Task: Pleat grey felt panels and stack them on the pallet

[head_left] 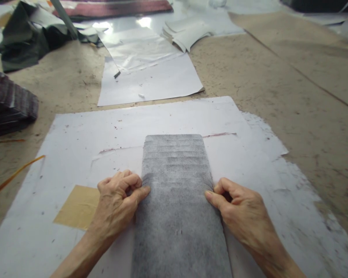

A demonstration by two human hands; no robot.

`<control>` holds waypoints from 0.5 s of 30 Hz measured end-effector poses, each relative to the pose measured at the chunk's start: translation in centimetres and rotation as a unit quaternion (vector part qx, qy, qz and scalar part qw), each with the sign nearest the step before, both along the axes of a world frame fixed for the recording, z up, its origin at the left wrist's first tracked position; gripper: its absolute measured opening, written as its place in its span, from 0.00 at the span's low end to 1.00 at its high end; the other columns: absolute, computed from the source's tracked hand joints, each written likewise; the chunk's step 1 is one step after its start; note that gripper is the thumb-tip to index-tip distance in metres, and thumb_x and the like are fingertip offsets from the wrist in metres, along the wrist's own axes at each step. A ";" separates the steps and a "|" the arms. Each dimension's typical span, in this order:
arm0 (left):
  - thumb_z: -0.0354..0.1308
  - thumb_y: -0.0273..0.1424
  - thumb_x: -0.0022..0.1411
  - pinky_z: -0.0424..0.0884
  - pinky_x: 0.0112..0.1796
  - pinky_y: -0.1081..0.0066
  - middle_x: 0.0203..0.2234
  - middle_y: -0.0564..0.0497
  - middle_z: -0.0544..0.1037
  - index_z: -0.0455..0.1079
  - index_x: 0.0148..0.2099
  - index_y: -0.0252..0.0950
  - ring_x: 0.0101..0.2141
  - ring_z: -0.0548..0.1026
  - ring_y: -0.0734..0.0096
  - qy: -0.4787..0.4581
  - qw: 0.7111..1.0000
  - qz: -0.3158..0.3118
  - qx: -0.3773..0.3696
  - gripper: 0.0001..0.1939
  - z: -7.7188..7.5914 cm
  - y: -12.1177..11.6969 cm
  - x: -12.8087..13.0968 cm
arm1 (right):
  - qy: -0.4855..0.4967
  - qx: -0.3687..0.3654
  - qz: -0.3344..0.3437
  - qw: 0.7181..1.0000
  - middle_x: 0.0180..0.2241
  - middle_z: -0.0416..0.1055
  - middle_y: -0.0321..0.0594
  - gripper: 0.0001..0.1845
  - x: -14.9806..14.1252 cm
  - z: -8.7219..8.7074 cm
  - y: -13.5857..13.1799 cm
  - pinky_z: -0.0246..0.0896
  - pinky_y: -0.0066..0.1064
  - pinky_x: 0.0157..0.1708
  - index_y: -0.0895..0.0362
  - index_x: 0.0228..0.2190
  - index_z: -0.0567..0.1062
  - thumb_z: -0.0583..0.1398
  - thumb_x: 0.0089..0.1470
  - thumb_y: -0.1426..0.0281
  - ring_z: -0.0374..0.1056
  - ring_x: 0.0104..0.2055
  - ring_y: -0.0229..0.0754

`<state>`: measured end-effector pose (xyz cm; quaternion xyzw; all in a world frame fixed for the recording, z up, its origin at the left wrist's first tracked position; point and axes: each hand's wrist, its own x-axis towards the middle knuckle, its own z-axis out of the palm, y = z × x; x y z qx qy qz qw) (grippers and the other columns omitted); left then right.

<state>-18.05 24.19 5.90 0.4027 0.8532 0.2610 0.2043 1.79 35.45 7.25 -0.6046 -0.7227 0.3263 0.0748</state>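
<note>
A long grey panel [179, 224], felt-like or fabric-backed, lies on a white sheet [78, 135] in front of me. Crosswise creases run over its far part, and its near end passes out of view. My left hand [118, 197] pinches the panel's left edge between thumb and curled fingers. At about the same height on the right edge, my right hand [237, 208] holds it in a similar pinch. Small wrinkles show in the material beside both sets of fingertips.
Tan tape [77, 206] sticks to the white sheet at left. A stack of dark striped pieces [11, 100] stands at far left, near an orange strip [17, 177]. Beyond lie another white sheet [150, 81], curled paper pieces [188, 33], dark green cloth [23, 36] and reddish material [118, 8].
</note>
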 end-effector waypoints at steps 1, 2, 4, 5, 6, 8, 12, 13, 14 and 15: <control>0.53 0.38 0.48 0.57 0.29 0.69 0.16 0.56 0.64 0.57 0.16 0.38 0.24 0.63 0.70 -0.003 1.000 -0.002 -0.002 0.15 0.0 0.1 0.1 | -0.013 0.001 -0.005 1.000 0.14 0.54 0.31 0.15 -0.2 0.1 0.0 0.44 0.27 0.19 0.54 0.12 0.58 0.56 0.37 0.60 0.50 0.19 0.36; 0.53 0.37 0.48 0.57 0.29 0.68 0.16 0.56 0.64 0.57 0.16 0.38 0.24 0.63 0.70 -0.003 1.000 -0.004 -0.006 0.14 0.1 0.1 0.2 | -0.026 -0.002 -0.008 1.000 0.14 0.54 0.31 0.15 -0.3 0.2 0.1 0.44 0.28 0.20 0.54 0.12 0.58 0.56 0.37 0.60 0.51 0.19 0.36; 0.53 0.36 0.48 0.57 0.31 0.67 0.16 0.55 0.64 0.57 0.16 0.38 0.25 0.64 0.69 0.014 1.000 -0.003 -0.018 0.14 0.2 0.2 0.4 | -0.050 -0.013 -0.012 0.999 0.14 0.54 0.31 0.14 -0.5 0.4 0.0 0.45 0.28 0.20 0.54 0.12 0.58 0.57 0.37 0.61 0.52 0.19 0.36; 0.53 0.36 0.48 0.57 0.31 0.66 0.16 0.55 0.64 0.57 0.17 0.38 0.25 0.65 0.68 0.029 0.999 -0.003 -0.028 0.13 0.3 0.3 0.5 | -0.062 -0.020 -0.012 0.998 0.13 0.55 0.31 0.14 -0.5 0.4 0.0 0.46 0.28 0.21 0.54 0.12 0.59 0.57 0.38 0.62 0.53 0.19 0.37; 0.53 0.36 0.49 0.58 0.33 0.65 0.17 0.55 0.64 0.57 0.17 0.38 0.26 0.65 0.67 0.046 0.998 -0.006 -0.042 0.13 0.3 0.3 0.6 | -0.075 -0.023 -0.010 0.997 0.13 0.56 0.30 0.14 -0.5 0.4 -0.1 0.46 0.28 0.21 0.54 0.13 0.59 0.57 0.39 0.62 0.54 0.19 0.37; 0.53 0.37 0.49 0.59 0.35 0.62 0.19 0.54 0.67 0.59 0.19 0.39 0.27 0.68 0.64 0.083 0.994 -0.001 -0.076 0.12 0.6 0.3 0.8 | -0.097 0.002 -0.008 0.995 0.16 0.61 0.31 0.13 -0.4 0.4 -0.4 0.48 0.28 0.22 0.53 0.15 0.61 0.58 0.41 0.62 0.58 0.20 0.38; 0.54 0.39 0.50 0.62 0.36 0.60 0.30 0.50 0.74 0.66 0.33 0.41 0.33 0.73 0.58 0.093 0.989 0.041 -0.108 0.10 1.1 0.3 1.1 | -0.100 0.091 -0.017 0.991 0.29 0.72 0.37 0.06 -0.5 0.4 -1.1 0.55 0.30 0.27 0.54 0.27 0.68 0.59 0.43 0.67 0.67 0.30 0.43; 0.54 0.39 0.51 0.64 0.35 0.61 0.32 0.49 0.76 0.65 0.37 0.41 0.34 0.74 0.57 0.077 0.990 0.051 -0.110 0.11 1.2 0.4 1.1 | -0.098 0.103 -0.018 0.990 0.31 0.72 0.39 0.08 -0.7 0.5 -1.3 0.57 0.30 0.28 0.54 0.30 0.69 0.59 0.43 0.69 0.68 0.32 0.44; 0.53 0.39 0.51 0.65 0.34 0.61 0.33 0.49 0.77 0.65 0.38 0.41 0.35 0.75 0.57 0.060 0.990 0.062 -0.113 0.12 1.2 0.3 1.1 | -0.098 0.109 -0.016 0.989 0.33 0.72 0.40 0.09 -1.0 0.6 -1.5 0.58 0.30 0.29 0.55 0.32 0.69 0.58 0.44 0.72 0.69 0.34 0.44; 0.53 0.39 0.51 0.66 0.33 0.61 0.33 0.48 0.78 0.65 0.38 0.41 0.34 0.76 0.56 0.042 0.990 0.069 -0.119 0.12 1.1 0.3 1.2 | -0.103 0.115 -0.015 0.988 0.33 0.73 0.41 0.11 -1.3 0.7 -1.7 0.59 0.30 0.30 0.55 0.33 0.68 0.57 0.43 0.75 0.69 0.36 0.44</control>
